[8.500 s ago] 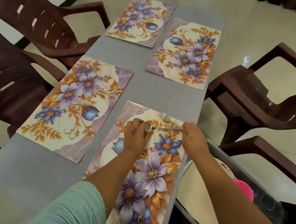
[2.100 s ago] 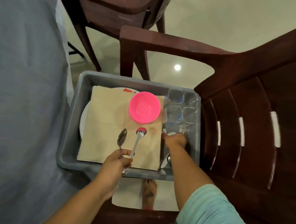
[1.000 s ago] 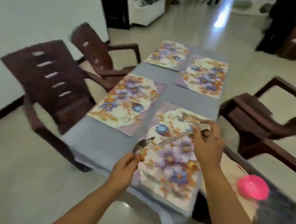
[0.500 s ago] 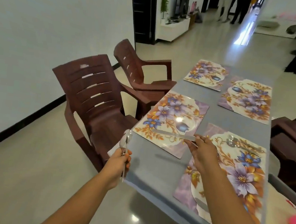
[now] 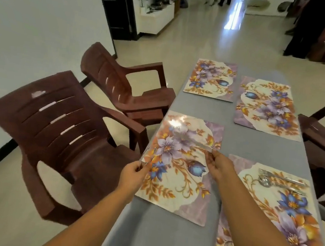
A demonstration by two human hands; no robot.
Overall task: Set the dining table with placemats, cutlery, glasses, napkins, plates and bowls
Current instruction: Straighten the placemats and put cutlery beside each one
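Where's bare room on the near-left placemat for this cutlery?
The near-left placemat bears nothing between the left hand and right hand, and nearer the camera. The near-right placemat already holds a fork and spoon at its far end.

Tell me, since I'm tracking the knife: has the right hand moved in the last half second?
Yes. The right hand with its knife has shifted left, onto the near-left placemat.

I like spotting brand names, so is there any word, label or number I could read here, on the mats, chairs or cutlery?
None can be read.
Placemats: flower prints only, no lettering.
Chair: a pale worn patch on the backrest, not a label.
Knife and laid cutlery: too small and blurred for any stamp.
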